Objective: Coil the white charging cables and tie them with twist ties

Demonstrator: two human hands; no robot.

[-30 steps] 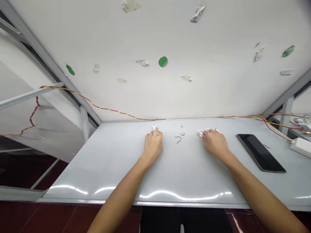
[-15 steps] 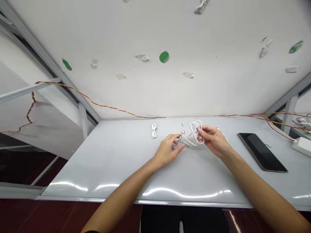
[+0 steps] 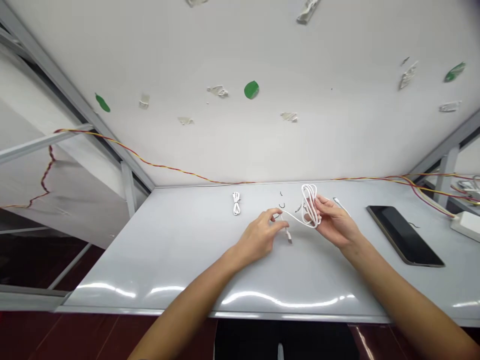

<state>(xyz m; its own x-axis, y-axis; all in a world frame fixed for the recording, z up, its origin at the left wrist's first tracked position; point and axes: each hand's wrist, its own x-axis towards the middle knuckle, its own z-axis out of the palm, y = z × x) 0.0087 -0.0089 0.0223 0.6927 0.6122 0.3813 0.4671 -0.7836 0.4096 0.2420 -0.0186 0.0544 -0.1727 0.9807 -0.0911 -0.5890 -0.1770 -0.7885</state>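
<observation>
A white USB cable (image 3: 309, 206) is gathered in loops, with my right hand (image 3: 335, 222) closed around one side of them. From the loops a length runs left to my left hand (image 3: 260, 232), whose thumb and fingers pinch it near its end. The cable's plug (image 3: 289, 237) dangles just below those fingertips. Behind my right hand another white connector end (image 3: 336, 200) sticks out; what it joins is hidden. Short dark twist ties (image 3: 282, 205) lie on the grey table (image 3: 180, 250) beyond my left fingertips.
A tied bundle of white cable (image 3: 236, 203) lies left of my hands. To the right are a black tablet or phone (image 3: 405, 235), a thin dark tie (image 3: 414, 225) and a white power strip (image 3: 467, 225). Twisted red-yellow wires (image 3: 180, 171) run along the back wall.
More of the cable is gathered into loops in my right hand, which now stand taller. The plug end now hangs visibly below my left fingers, which have closed in slightly.
</observation>
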